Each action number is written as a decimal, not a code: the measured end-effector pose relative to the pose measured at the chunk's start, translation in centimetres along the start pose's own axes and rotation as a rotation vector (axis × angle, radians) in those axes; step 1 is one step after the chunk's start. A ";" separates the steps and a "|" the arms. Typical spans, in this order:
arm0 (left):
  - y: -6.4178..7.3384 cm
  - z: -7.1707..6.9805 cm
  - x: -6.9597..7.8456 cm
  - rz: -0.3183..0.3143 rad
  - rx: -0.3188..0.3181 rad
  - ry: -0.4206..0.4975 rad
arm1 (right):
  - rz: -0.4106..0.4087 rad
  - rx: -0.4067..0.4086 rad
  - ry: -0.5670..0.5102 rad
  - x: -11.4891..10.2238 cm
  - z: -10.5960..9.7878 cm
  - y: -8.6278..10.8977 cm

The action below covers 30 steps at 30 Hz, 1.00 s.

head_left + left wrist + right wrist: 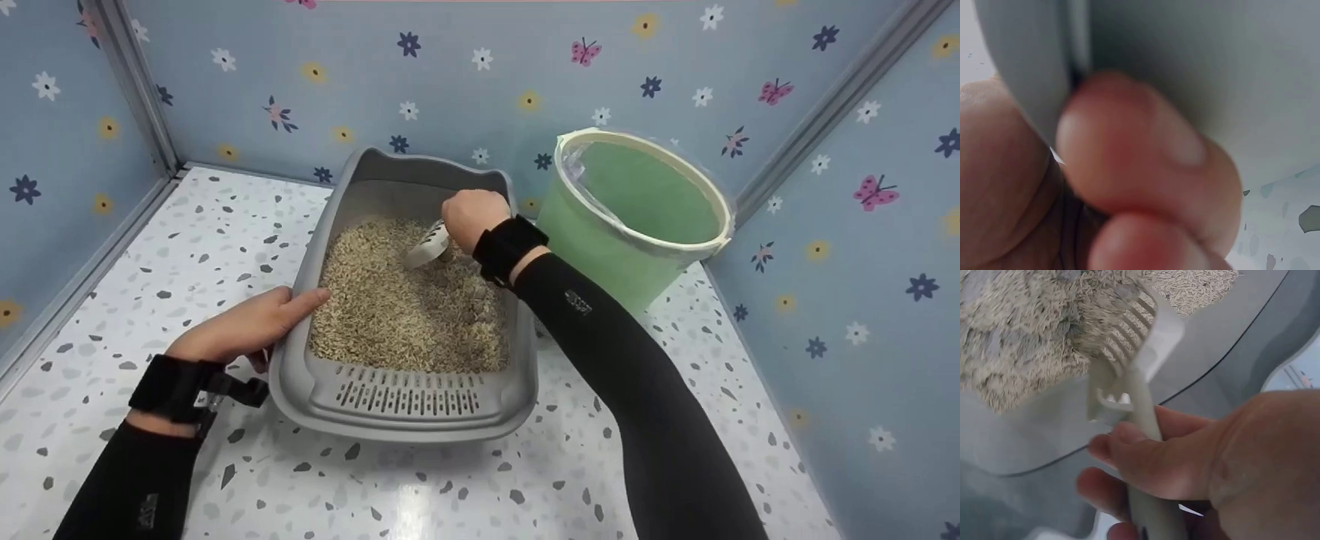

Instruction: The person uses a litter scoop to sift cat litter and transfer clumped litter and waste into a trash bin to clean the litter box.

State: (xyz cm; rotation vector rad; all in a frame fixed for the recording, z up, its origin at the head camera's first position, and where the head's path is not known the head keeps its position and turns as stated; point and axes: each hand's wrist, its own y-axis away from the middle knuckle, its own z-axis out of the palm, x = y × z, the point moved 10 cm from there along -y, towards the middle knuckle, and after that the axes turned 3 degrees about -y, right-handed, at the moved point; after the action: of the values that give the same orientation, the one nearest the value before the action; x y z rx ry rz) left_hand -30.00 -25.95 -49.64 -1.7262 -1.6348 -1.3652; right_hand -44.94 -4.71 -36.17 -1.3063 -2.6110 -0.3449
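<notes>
A grey litter box (pixel 405 433) holds pale pellet litter (pixel 375 300), darker and clumped toward its right side. My left hand (pixel 244 326) grips the box's left rim, thumb over the top; in the left wrist view its curled fingers (pixel 1145 163) press up under the rim. Over the back right of the box, my right hand (pixel 474 214) holds a pale slotted litter scoop (pixel 429 249). The right wrist view shows the fingers wrapped round the scoop's handle (pixel 1154 509), and the slotted head reaching down to the litter, with some pellets around its slots.
A green bucket (pixel 615 240) with a clear liner over its cream rim stands right of the box. Blue flower-patterned panels (pixel 450 82) enclose the back and both sides. The speckled white surface (pixel 420 495) extends in front.
</notes>
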 end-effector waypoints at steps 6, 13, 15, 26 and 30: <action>0.3 -0.1 -0.1 -0.014 -0.003 -0.005 | 0.002 -0.011 0.049 0.6 -0.8 1.7; 0.4 -0.2 -0.1 -0.019 -0.005 -0.012 | 0.056 0.062 0.054 1.4 -2.3 2.4; 0.3 -0.3 -0.1 -0.015 -0.001 -0.015 | 0.071 0.094 0.059 1.4 -2.3 2.2; 0.1 -0.2 0.1 -0.012 0.008 -0.023 | 0.148 0.032 0.194 0.3 2.1 -0.5; -0.1 -0.1 0.2 -0.010 0.005 -0.038 | 0.148 -0.003 0.231 0.3 3.2 -0.7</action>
State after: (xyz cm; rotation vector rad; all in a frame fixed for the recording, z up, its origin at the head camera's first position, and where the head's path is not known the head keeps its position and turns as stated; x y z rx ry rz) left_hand -30.16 -25.91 -49.42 -1.7538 -1.6680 -1.3393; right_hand -45.91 -3.93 -39.19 -1.3623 -2.3110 -0.4464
